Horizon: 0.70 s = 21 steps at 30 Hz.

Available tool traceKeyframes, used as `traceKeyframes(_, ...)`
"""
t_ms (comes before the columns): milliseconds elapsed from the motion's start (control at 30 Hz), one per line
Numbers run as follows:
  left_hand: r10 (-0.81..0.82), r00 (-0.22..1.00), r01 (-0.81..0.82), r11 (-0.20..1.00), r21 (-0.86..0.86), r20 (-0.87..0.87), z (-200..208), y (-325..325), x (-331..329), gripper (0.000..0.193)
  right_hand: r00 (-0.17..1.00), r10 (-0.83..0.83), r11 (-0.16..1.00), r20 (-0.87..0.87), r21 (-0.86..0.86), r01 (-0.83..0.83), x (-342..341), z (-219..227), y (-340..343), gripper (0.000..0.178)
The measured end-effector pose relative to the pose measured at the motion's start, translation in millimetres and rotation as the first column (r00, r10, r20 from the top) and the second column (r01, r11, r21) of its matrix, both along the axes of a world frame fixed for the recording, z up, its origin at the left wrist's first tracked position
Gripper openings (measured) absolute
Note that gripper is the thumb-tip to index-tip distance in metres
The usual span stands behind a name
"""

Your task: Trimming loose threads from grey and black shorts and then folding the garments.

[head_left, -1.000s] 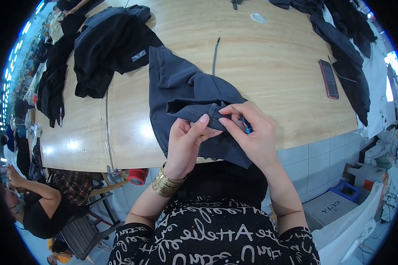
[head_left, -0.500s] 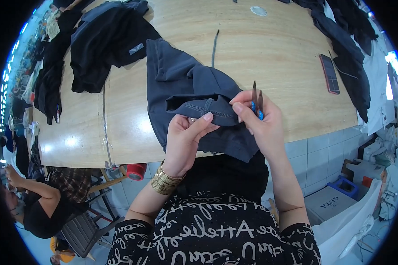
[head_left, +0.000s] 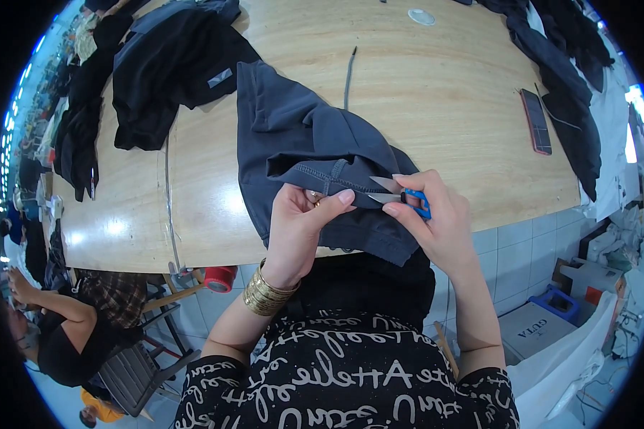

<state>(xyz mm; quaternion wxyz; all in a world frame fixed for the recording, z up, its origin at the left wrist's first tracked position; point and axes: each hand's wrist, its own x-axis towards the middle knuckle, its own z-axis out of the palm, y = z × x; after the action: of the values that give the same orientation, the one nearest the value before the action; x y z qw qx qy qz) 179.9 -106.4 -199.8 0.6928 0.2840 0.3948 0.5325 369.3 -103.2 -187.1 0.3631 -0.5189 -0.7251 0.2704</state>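
A dark grey garment [head_left: 293,118] lies at the near edge of the table, with a folded part turned to show its stitched seams. My left hand [head_left: 306,220] pinches this fold between thumb and fingers, just below where the seams cross. In my right hand [head_left: 436,214] is a pair of small thread snips [head_left: 416,203] with blue handles. Their two pointed blades are spread apart and point left, at the seam edge close to my left thumb. Whether a thread lies between the blades is too small to tell.
On the wooden table [head_left: 451,93] lie a grey cord [head_left: 349,79], a phone [head_left: 535,121] and a pale round disc [head_left: 421,16]. Black garments [head_left: 179,71] are heaped at the far left, more dark cloth [head_left: 558,64] at the right. Another person [head_left: 64,329] sits at the lower left.
The snips have swung from pointing up in my right hand to pointing left, blades now at the seam. My right fingers have left the fabric. My left hand keeps its pinch.
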Motion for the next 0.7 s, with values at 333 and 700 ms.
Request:
traceKeyframes(333,-0.015,1.000,0.014,1.000,-0.005,-0.012,-2,3,-2,0.021,0.989,0.009,0.961,0.148,0.273,-0.049,-9,-4,9,0.031)
traceKeyframes(700,-0.010,1.000,0.009,0.996,-0.089,-0.007,6,0,-4,0.020,0.987,-0.004,0.949,0.164,0.312,-0.048,-9,1,9,0.029)
